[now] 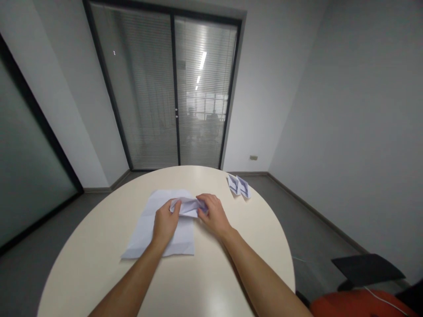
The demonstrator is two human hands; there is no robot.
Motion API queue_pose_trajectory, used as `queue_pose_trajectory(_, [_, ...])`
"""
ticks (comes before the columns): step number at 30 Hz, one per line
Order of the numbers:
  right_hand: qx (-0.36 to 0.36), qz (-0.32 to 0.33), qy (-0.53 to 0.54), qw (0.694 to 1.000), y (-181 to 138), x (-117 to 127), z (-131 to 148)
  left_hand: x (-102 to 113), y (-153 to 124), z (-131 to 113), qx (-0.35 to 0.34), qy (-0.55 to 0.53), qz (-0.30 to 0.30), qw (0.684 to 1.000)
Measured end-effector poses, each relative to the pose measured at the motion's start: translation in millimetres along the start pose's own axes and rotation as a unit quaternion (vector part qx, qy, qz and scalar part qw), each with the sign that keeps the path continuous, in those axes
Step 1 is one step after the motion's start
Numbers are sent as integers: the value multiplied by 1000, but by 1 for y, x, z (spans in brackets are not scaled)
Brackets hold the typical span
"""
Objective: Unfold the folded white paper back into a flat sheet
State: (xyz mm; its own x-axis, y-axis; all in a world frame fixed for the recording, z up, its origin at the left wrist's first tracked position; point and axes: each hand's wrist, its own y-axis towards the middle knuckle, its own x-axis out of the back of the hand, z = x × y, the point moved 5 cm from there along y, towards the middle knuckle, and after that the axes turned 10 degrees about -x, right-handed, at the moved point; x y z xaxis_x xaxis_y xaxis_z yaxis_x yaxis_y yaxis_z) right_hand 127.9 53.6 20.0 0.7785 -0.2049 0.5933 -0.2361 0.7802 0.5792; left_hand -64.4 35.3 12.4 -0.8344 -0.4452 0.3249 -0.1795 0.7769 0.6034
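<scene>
A folded piece of white paper (pixel 189 207) is held up between my two hands, a little above the table. My left hand (pixel 167 222) pinches its left end, thumb in front. At the right end, my right hand (pixel 213 213) grips it between thumb and fingers. Beneath my left hand and forearm lies a larger sheet of white paper (pixel 145 233), flat with faint crease lines. Part of that sheet is hidden by my left arm and the folded paper.
Two small folded paper pieces (pixel 238 186) sit side by side near the far right edge of the round cream table (pixel 261 246). An orange chair (pixel 350 304) with a black armrest (pixel 366 268) stands at the lower right. Glass panels with blinds (pixel 152 97) are behind the table.
</scene>
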Motion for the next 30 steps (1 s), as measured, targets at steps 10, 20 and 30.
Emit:
queue_pose_trajectory(10, [-175,-61,92,978,6,6,-48,11,8,7,65,-15,-28,997])
queue_pose_trajectory(20, [-136,-129,266,946,7,15,-49,-6,2,27,235,-205,-27,950])
queue_pose_trajectory(30, [-151,-73,124,978,3,4,-52,-2,4,32,184,-178,-22,966])
